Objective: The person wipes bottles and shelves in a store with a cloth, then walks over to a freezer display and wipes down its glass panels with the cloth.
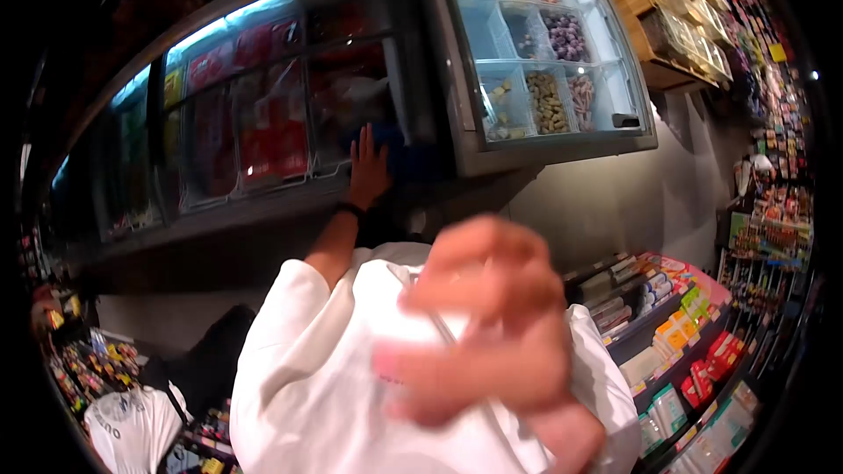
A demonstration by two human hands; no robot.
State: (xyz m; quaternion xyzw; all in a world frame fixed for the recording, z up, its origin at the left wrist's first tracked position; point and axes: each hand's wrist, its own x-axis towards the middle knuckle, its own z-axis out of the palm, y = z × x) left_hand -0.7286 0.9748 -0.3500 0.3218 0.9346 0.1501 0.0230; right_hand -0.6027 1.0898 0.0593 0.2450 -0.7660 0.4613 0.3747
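Observation:
My left hand (369, 167) reaches forward to the lower edge of a glass-fronted freezer case (329, 177). Its fingers are stretched out and slightly spread, against or just in front of a dark blue, cloth-like thing (399, 147). Whether the hand presses on that blue thing cannot be told. Red packages (274, 136) stand behind the glass to its left. Very close to the camera, my right hand (505, 325) is raised before my white shirt (325, 377). Its fingers look bent but are smeared by motion, and nothing held can be made out.
A lit freezer (553, 158) with divided bins of loose food stands ahead right. Shelves of packaged goods (676, 329) rise close on my right. Wooden boxes (680, 44) are at the far right. A person in a white shirt (136, 430) is at lower left.

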